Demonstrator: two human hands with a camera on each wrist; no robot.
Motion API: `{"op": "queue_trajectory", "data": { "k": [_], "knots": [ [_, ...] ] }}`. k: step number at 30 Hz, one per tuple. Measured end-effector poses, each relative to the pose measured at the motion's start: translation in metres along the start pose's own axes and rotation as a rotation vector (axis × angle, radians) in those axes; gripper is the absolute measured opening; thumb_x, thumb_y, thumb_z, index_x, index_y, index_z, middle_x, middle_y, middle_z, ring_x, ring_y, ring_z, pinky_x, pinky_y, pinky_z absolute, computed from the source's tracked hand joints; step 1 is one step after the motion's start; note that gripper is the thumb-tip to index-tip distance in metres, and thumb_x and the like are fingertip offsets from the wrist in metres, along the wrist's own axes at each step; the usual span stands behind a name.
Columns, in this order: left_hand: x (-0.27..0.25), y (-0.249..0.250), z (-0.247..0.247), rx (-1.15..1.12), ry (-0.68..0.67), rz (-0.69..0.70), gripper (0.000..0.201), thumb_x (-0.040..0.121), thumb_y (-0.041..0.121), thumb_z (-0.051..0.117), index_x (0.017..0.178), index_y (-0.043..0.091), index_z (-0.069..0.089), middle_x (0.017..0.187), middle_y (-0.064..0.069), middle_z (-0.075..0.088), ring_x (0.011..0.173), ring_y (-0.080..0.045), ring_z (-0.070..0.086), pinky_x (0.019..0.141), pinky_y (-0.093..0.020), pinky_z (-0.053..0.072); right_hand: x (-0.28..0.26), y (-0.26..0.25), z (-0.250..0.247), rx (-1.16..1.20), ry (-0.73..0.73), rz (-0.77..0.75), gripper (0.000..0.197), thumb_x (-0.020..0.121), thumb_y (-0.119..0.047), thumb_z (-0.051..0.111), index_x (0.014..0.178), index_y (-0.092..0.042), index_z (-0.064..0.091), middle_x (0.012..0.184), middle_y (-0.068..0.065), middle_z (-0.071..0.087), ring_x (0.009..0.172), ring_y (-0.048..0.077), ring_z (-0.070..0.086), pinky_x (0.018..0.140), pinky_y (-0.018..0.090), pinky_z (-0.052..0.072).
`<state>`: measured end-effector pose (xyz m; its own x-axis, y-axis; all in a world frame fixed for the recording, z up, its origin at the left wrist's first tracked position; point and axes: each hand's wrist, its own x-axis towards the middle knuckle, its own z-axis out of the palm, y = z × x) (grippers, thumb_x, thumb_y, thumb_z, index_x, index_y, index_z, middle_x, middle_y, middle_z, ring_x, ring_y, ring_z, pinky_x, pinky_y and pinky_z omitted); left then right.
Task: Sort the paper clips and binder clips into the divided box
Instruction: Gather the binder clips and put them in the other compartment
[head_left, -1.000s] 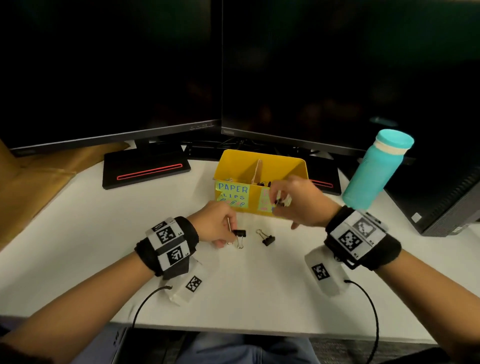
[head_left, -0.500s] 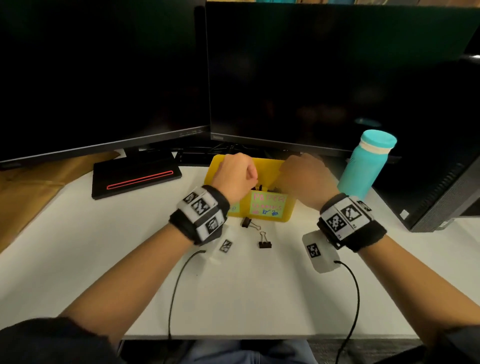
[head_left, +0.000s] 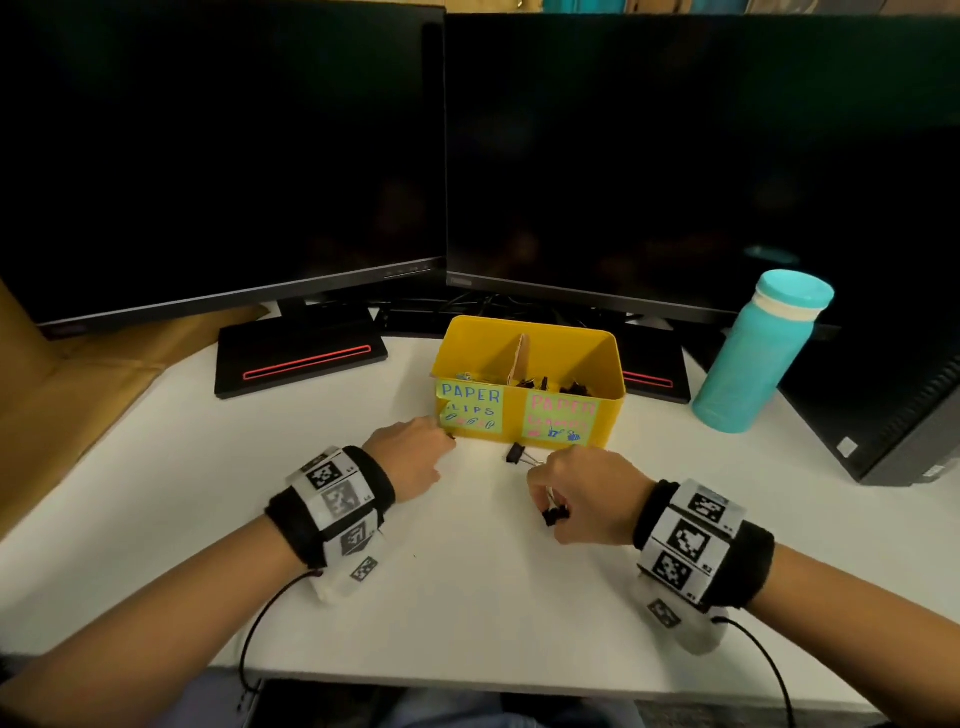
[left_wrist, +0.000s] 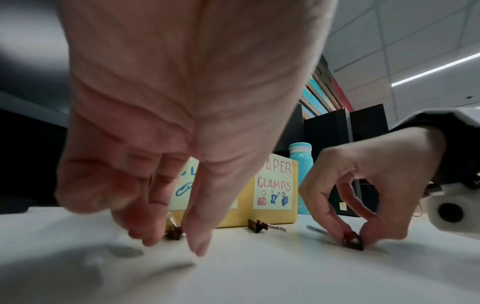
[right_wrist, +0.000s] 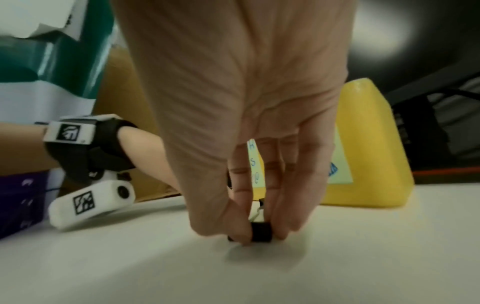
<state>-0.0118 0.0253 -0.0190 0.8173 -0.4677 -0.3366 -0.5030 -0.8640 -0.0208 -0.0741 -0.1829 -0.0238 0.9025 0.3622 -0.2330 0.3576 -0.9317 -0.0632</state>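
The yellow divided box (head_left: 513, 415) stands at mid-table with "PAPER CLIPS" on its left label and "PAPER CLAMPS" on its right. Black binder clips fill the right compartment and coloured paper clips the left. My right hand (head_left: 551, 512) pinches a black binder clip (right_wrist: 261, 234) between thumb and fingers at the table surface. My left hand (left_wrist: 172, 244) points its fingers down on either side of a second binder clip (left_wrist: 173, 233) by the box's front left corner, with its tips just above the table. A third binder clip (head_left: 514, 453) lies loose in front of the box between my hands.
A teal bottle (head_left: 753, 358) stands to the right of the box. Two dark monitors (head_left: 467, 156) on black bases line the back edge. A black computer case (head_left: 893, 415) sits at the far right and brown cardboard (head_left: 78, 395) at the left.
Both hands have come down from over the box to the table in front of it. The right hand has taken hold of a binder clip, and the left has dropped over another.
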Motion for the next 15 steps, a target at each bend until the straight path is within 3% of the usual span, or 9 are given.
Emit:
{"op": "queue_trajectory", "data": {
  "k": [2, 5, 7, 9, 11, 13, 15],
  "knots": [
    [0.001, -0.001, 0.002, -0.018, 0.062, 0.000, 0.032, 0.092, 0.019, 0.051, 0.123, 0.010, 0.054, 0.128, -0.010, 0.046, 0.109, -0.030, 0.054, 0.080, -0.038, 0.045, 0.003, -0.005, -0.003, -0.168, 0.084, -0.038, 0.023, 0.080, -0.012, 0.055, 0.102, -0.017, 0.060, 0.098, 0.006, 0.063, 0.076, 0.023, 0.053, 0.054, 0.027, 0.035],
    [-0.001, -0.002, 0.003, -0.110, 0.169, -0.020, 0.023, 0.090, 0.018, 0.056, 0.110, 0.010, 0.064, 0.121, -0.007, 0.047, 0.099, -0.026, 0.055, 0.071, -0.032, 0.041, 0.011, -0.011, -0.009, -0.394, 0.176, -0.142, 0.030, 0.082, -0.006, 0.060, 0.109, -0.019, 0.061, 0.098, 0.012, 0.063, 0.077, 0.031, 0.063, 0.052, 0.034, 0.047],
    [-0.006, -0.004, 0.002, -0.192, 0.251, -0.049, 0.015, 0.088, 0.017, 0.058, 0.099, 0.011, 0.067, 0.116, -0.006, 0.049, 0.091, -0.024, 0.056, 0.069, -0.031, 0.041, 0.017, -0.011, -0.010, -0.395, 0.188, -0.201, 0.039, 0.084, -0.005, 0.060, 0.118, -0.023, 0.058, 0.110, 0.013, 0.057, 0.088, 0.032, 0.061, 0.055, 0.037, 0.052],
    [-0.007, -0.009, 0.003, -0.249, 0.254, -0.075, 0.022, 0.087, 0.019, 0.062, 0.108, 0.015, 0.063, 0.118, -0.007, 0.049, 0.097, -0.027, 0.057, 0.075, -0.032, 0.045, 0.022, -0.010, -0.004, -0.365, 0.133, -0.159, 0.052, 0.090, -0.004, 0.049, 0.137, -0.024, 0.039, 0.125, 0.015, 0.044, 0.108, 0.034, 0.050, 0.066, 0.041, 0.053],
    [-0.008, -0.014, 0.005, -0.270, 0.138, -0.058, 0.041, 0.085, 0.023, 0.066, 0.124, 0.020, 0.054, 0.123, -0.007, 0.047, 0.107, -0.028, 0.055, 0.086, -0.034, 0.045, 0.024, -0.013, 0.004, -0.359, 0.079, -0.120, 0.058, 0.091, -0.008, 0.047, 0.144, -0.022, 0.028, 0.130, 0.015, 0.040, 0.115, 0.034, 0.045, 0.075, 0.042, 0.054],
    [-0.010, -0.015, 0.008, -0.267, 0.074, -0.033, 0.047, 0.084, 0.024, 0.067, 0.129, 0.022, 0.053, 0.126, -0.007, 0.048, 0.110, -0.027, 0.054, 0.088, -0.033, 0.043, 0.026, -0.012, 0.015, -0.325, 0.077, -0.106, 0.053, 0.092, -0.010, 0.045, 0.143, -0.018, 0.032, 0.131, 0.016, 0.041, 0.116, 0.034, 0.047, 0.082, 0.043, 0.055],
    [-0.013, -0.015, 0.011, -0.246, 0.105, -0.026, 0.047, 0.084, 0.026, 0.066, 0.129, 0.023, 0.053, 0.124, -0.007, 0.048, 0.109, -0.026, 0.054, 0.087, -0.033, 0.044, 0.025, -0.009, 0.018, -0.248, 0.090, -0.103, 0.043, 0.093, -0.009, 0.044, 0.136, -0.016, 0.043, 0.127, 0.015, 0.047, 0.111, 0.034, 0.052, 0.085, 0.042, 0.054]
  ]
}}
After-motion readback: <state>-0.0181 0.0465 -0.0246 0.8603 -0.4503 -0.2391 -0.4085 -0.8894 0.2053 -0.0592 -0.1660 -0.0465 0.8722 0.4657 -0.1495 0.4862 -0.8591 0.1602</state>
